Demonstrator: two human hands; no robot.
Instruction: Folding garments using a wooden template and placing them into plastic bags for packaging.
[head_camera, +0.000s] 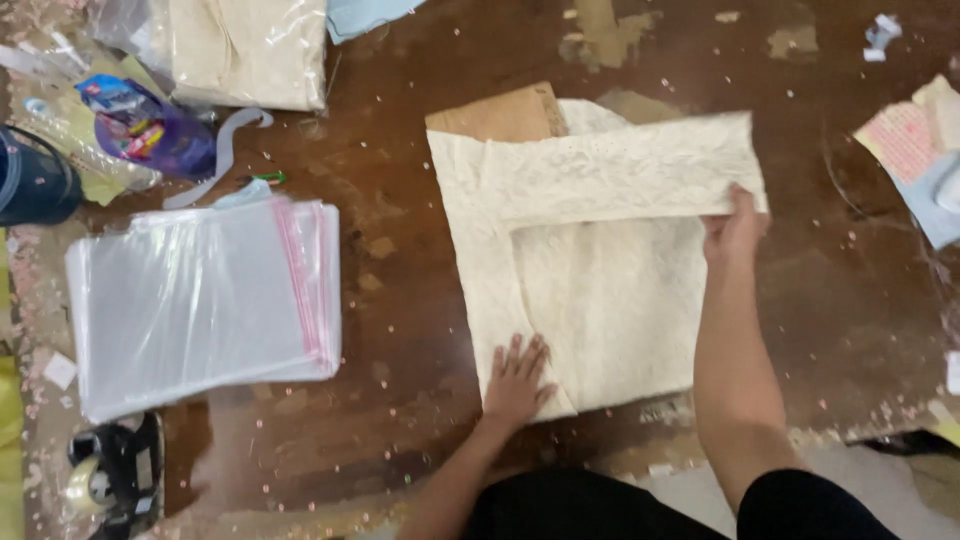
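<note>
A cream lace cloth (600, 280) lies partly folded on a worn brown table (400, 120), with a brown cardboard sheet (500, 112) under its far edge. A long cream strip is folded across the top of the cloth. My left hand (518, 378) presses flat, fingers spread, on the cloth's near left corner. My right hand (735, 225) grips the right end of the folded strip at the cloth's right edge.
A stack of clear plastic bags (200, 300) with pink seal strips lies at the left. A bagged cream cloth (250, 50) sits at the far left, beside a purple packet (150, 130). A tape dispenser (115, 475) is near left. Papers (915, 150) lie at the right.
</note>
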